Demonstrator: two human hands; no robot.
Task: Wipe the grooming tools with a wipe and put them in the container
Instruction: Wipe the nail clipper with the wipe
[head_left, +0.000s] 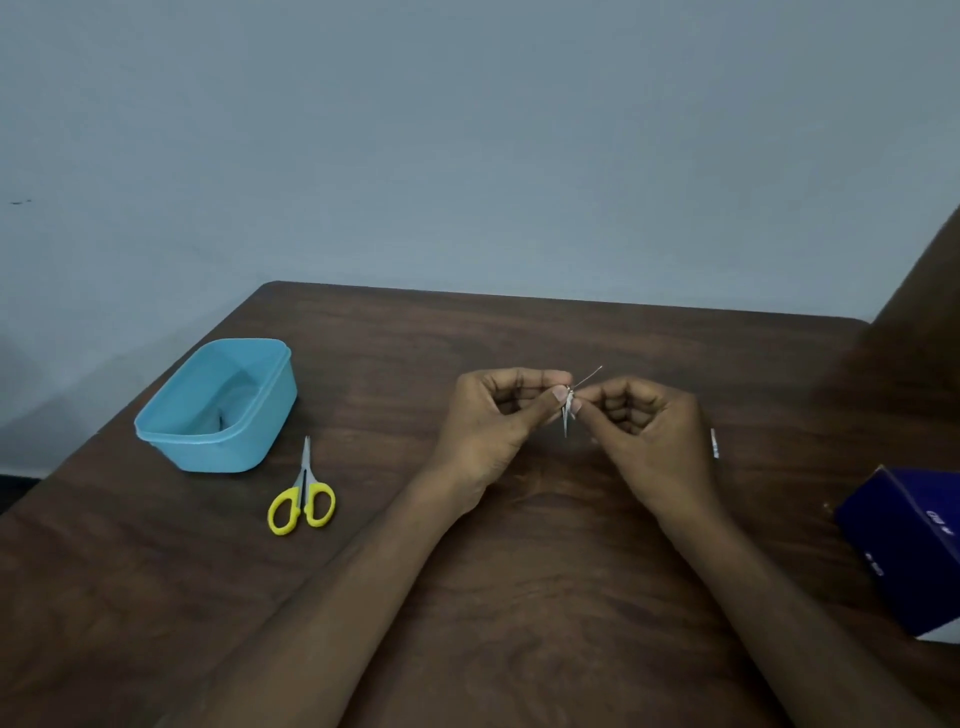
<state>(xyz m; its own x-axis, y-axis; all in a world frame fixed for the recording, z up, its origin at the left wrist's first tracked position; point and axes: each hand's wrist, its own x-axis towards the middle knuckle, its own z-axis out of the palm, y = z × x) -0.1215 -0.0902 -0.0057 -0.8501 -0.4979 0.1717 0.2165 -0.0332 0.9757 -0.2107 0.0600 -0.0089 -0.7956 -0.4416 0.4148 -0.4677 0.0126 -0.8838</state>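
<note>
My left hand (498, 421) and my right hand (644, 431) meet above the middle of the table, both pinching a small silver nail clipper (569, 410) held upright, with its thin lever sticking up to the right. A pair of small scissors with yellow handles (303, 493) lies shut on the table at the left. Behind the scissors stands an open light-blue plastic container (221, 405) with something small and dark inside it. No wipe is visible in either hand.
The dark wooden table (519, 597) ends at a pale blue wall. A dark blue box (906, 545) sits at the right edge. A small thin metal item (715, 442) lies just right of my right hand. A brown panel rises at far right.
</note>
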